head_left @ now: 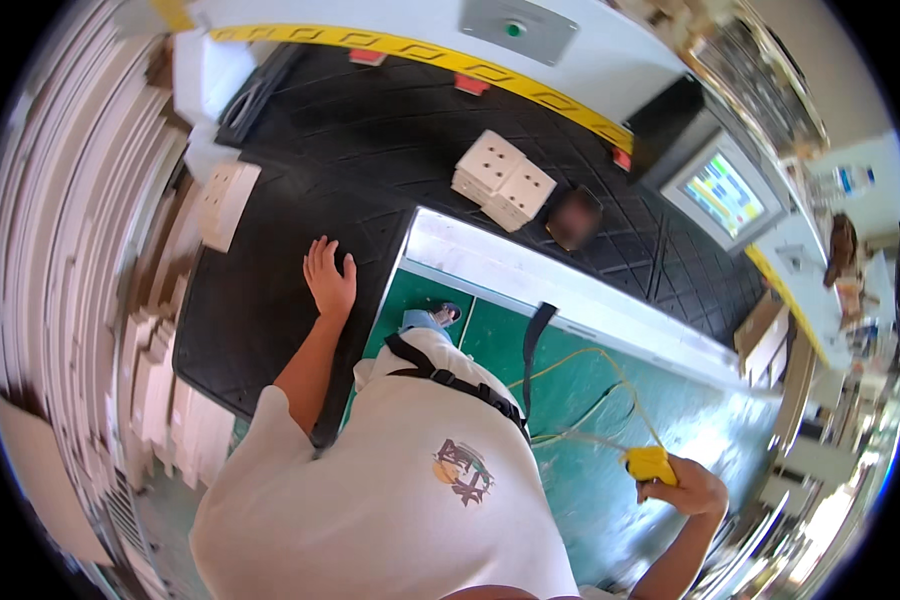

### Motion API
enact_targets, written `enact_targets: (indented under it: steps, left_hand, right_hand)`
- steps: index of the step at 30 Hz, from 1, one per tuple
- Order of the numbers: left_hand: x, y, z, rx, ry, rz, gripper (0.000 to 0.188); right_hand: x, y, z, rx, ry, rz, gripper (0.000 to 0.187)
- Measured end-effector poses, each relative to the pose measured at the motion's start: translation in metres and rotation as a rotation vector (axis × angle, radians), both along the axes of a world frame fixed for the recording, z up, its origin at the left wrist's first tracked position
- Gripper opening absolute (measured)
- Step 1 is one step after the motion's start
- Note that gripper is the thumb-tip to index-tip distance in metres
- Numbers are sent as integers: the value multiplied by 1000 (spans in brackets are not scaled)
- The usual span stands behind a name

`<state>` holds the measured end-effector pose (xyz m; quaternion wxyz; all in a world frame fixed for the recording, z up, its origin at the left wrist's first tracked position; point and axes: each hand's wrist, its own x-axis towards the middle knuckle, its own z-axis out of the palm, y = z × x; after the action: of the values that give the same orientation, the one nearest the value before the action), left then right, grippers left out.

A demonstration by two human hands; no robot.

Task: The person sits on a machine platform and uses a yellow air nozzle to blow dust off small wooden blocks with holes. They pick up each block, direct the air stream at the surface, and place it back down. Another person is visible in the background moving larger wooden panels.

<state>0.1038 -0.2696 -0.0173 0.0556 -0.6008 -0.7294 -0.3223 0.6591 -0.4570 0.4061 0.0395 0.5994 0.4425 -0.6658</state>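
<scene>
My left hand (pixel 329 279) lies open on the black worktop (pixel 270 330), palm down with its fingers spread and nothing in it. Held out low to the right, my right hand (pixel 692 490) is closed around a boxy yellow tool (pixel 650 466); its exact kind is unclear. A thin yellow line (pixel 610 362) curves from the tool's side over the green floor. Farther off on the black surface are cream blocks with dark holes (pixel 502 178), out of reach of both hands. A small dark object (pixel 575 217), blurred, sits beside them.
A pale metal ledge (pixel 560 295) edges the worktop in front of me. A touch screen (pixel 722 195) stands at the right. Yellow striped tape (pixel 440 65) runs along the back panel. Long pale boards (pixel 80 250) are stacked at the left. A black strap (pixel 536 350) rises near my waist.
</scene>
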Motion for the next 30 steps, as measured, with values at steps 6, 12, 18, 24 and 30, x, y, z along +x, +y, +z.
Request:
enact_targets:
  steps: [6, 12, 18, 24, 30]
  left_hand:
    - [73, 129, 93, 209, -307, -465, 36]
    - [209, 199, 154, -94, 158, -748, 67]
    - [233, 208, 115, -249, 361, -782, 69]
    - [231, 207, 113, -260, 352, -758, 66]
    - [230, 207, 118, -300, 347, -753, 67]
  right_hand:
    - [-6, -74, -4, 225, -236, -482, 34]
    - [-14, -96, -43, 648, -801, -677, 25]
    - [-117, -39, -31, 603, -634, -432, 36]
    - [-175, -30, -13, 666, -610, -325, 38]
    - [-174, -61, -18, 615, -398, -377, 39]
